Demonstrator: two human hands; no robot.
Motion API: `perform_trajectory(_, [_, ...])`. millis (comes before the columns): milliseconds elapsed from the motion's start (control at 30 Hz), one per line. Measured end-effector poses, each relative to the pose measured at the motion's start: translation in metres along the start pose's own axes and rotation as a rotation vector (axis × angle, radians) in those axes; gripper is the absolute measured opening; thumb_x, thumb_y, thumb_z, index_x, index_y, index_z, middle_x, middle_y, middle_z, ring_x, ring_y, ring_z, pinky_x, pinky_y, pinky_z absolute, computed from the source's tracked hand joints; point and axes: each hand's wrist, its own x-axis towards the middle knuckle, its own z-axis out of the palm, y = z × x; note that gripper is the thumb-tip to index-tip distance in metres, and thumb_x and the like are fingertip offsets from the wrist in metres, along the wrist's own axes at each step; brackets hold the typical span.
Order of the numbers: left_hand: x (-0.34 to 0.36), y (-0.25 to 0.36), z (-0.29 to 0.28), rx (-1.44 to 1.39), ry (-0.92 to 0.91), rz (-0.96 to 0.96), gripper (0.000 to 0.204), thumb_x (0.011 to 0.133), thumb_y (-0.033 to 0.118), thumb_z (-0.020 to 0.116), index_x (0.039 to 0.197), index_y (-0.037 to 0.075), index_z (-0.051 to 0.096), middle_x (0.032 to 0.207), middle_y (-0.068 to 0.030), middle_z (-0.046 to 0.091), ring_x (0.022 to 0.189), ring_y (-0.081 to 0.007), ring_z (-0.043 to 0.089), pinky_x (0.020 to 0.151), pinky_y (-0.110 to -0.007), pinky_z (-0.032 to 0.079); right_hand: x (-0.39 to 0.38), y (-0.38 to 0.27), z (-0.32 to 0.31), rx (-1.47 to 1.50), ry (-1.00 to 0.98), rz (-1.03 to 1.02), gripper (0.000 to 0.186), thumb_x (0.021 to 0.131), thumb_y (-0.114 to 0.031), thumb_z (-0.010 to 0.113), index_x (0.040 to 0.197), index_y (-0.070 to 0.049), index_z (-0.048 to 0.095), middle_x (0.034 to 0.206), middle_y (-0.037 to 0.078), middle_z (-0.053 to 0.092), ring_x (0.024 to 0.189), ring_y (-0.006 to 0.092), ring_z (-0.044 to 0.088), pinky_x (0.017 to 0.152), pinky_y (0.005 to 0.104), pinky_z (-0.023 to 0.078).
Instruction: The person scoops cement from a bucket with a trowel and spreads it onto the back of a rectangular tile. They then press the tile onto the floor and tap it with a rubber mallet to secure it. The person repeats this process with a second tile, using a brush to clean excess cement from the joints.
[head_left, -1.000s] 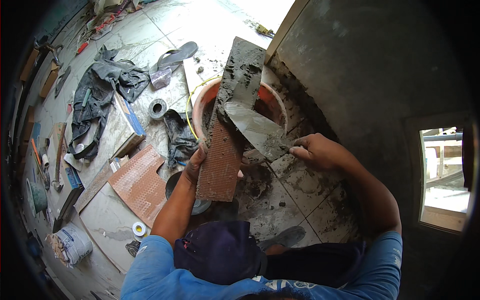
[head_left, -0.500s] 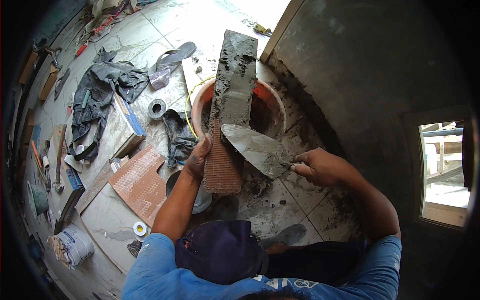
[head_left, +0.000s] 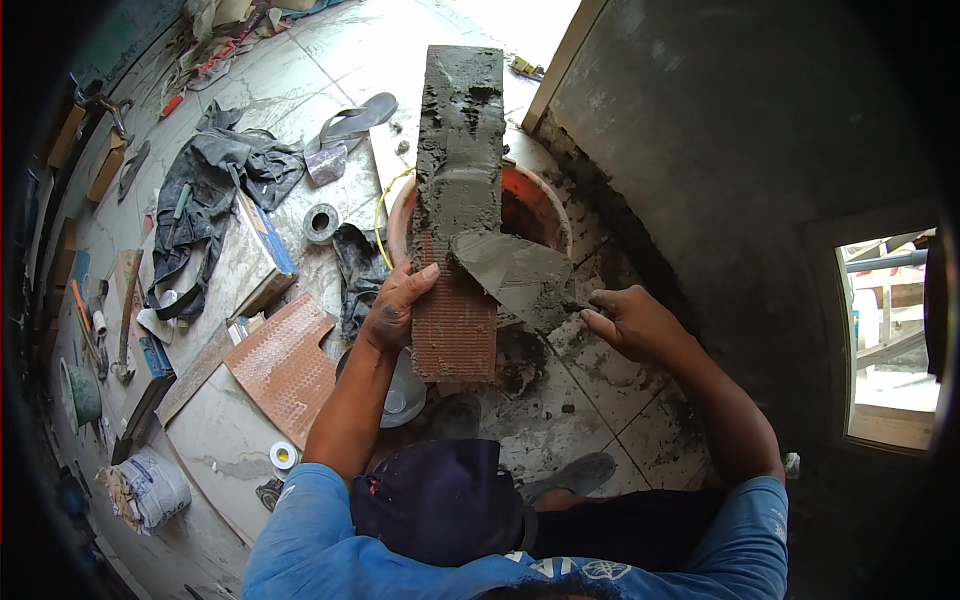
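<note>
Mortar-coated tile [head_left: 458, 215], trowel [head_left: 514, 272], orange bucket [head_left: 545, 200]

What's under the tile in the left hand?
Part of the orange bucket, which shows on both sides of the tile. The tile covers the bucket's middle, so anything inside there is hidden.

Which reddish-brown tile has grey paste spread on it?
The long tile held in the left hand: grey paste covers its far part. The notched tile lying farther left shows none.
</note>
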Motion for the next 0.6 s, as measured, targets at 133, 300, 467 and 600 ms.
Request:
perform_trajectory(133, [0.0, 0.007, 0.002, 0.114, 0.011, 0.041, 0.047, 0.096, 0.023, 0.056, 0.134, -0.003, 0.042, 0.121, -0.0143, 0.059, 0.107, -0.0222, 0.063, 0.092, -0.037, 0.053, -0.022, 0.024, -0.022, -0.202, 0.016, 0.026, 0.035, 0.09, -0.036, 0.058, 0.085, -0.001, 0.063, 0.073, 0.02, 0.064, 0.071, 0.0395, 0.062, 0.066, 0.0426, 0.049])
perform_trajectory(300, [0.008, -0.004, -0.006, 0.082, 0.014, 0.053, 0.043, 0.098, 0.02, 0.054, 0.133, -0.002, 0.043, 0.123, -0.0132, 0.058, 0.108, -0.0216, 0.062, 0.093, -0.036, 0.052, -0.047, 0.009, -0.038, 0.126, 0.008, 0.253, 0.039, 0.091, -0.037, 0.06, 0.095, 0.001, 0.065, 0.078, 0.015, 0.068, 0.071, 0.0237, 0.066, 0.069, 0.0373, 0.05])
perform_trajectory(467, [0.026, -0.006, 0.022, 0.216, 0.067, 0.222, 0.043, 0.099, 0.023, 0.056, 0.134, 0.001, 0.043, 0.125, -0.0088, 0.055, 0.114, -0.0177, 0.054, 0.098, -0.033, 0.045, -0.027, -0.004, 0.021, 0.703, 0.167, 0.02, 0.037, 0.084, -0.021, 0.074, 0.112, 0.0, 0.06, 0.103, 0.006, 0.068, 0.082, 0.0132, 0.063, 0.073, 0.0328, 0.052])
perform_trajectory(600, [0.034, -0.002, 0.052, 0.199, 0.028, 0.332, 0.049, 0.099, 0.022, 0.056, 0.139, 0.002, 0.037, 0.132, -0.0083, 0.051, 0.12, -0.0181, 0.049, 0.103, -0.035, 0.04, -0.002, -0.033, 0.027, 1.07, 0.198, 0.008, 0.043, 0.082, -0.016, 0.076, 0.116, -0.001, 0.056, 0.105, 0.007, 0.066, 0.087, 0.0132, 0.063, 0.077, 0.0313, 0.053])
